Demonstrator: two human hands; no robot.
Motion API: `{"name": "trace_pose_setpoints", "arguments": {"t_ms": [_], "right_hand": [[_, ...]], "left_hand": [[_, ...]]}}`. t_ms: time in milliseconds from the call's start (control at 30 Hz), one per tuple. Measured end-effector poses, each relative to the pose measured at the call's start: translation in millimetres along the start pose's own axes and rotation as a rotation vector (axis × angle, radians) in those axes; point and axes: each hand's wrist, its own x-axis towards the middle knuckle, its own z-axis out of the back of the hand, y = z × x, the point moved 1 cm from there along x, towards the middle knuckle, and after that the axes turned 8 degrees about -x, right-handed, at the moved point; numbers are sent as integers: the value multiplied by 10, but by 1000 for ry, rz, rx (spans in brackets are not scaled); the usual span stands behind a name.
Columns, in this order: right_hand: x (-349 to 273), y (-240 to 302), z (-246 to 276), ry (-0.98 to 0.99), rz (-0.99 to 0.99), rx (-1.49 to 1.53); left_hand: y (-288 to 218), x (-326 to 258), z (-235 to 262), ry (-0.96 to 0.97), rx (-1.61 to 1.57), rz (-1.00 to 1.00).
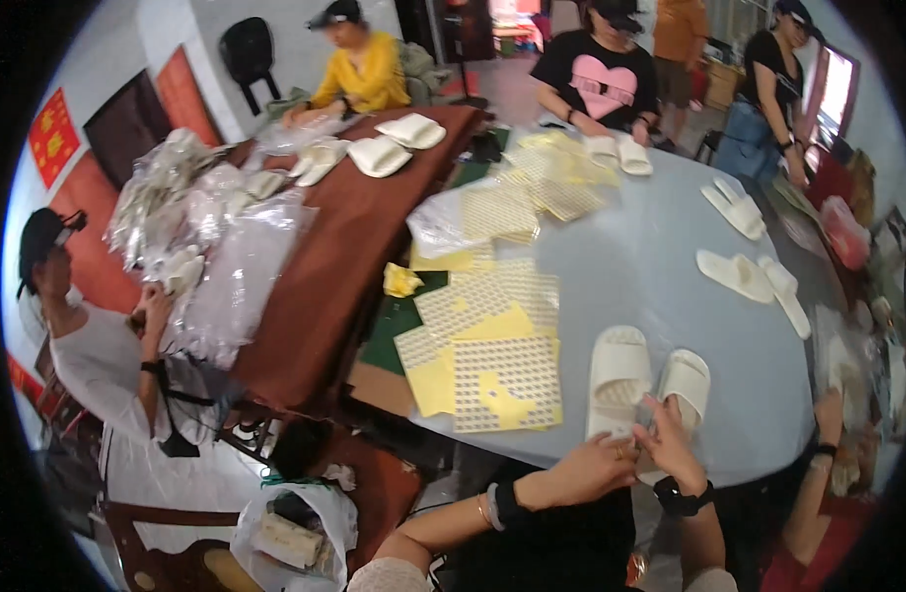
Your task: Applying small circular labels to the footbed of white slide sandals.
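Two off-white slippers stand before me at the table's near edge, toes pointing away. My left hand [609, 460] is at the heel of the left slipper [620, 360], its fingers bent and drawn together; what they hold, if anything, is hidden. Over the heel of the right slipper [697, 373] is my right hand [670, 444], touching or nearly touching my left fingertips. Its fingers are pinched on something small and pale, too blurred to name. Left of the slippers lies a yellow-backed sheet of small printed stickers [507, 380], with several peeled off.
More sticker sheets [497, 212] spread up the grey table [660, 252]. Slippers [744, 276] lie along its right side. A brown table [305, 306] on the left holds slippers and clear plastic bags [241, 266]. Several people work around both tables; a co-worker's arm [818, 464] is close on my right.
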Motion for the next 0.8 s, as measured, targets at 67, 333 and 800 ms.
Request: {"name": "trace_pose_setpoints", "arguments": {"t_ms": [67,333,800], "right_hand": [[80,37,-92,-83,19,40],[230,-39,-187,-174,223,-169],[326,-960,874,-541,-262,-245]], "left_hand": [[206,-56,452,-81,152,155],[1006,-304,2007,-257,838,431],[2590,-62,3985,-397,1031,1089]]}}
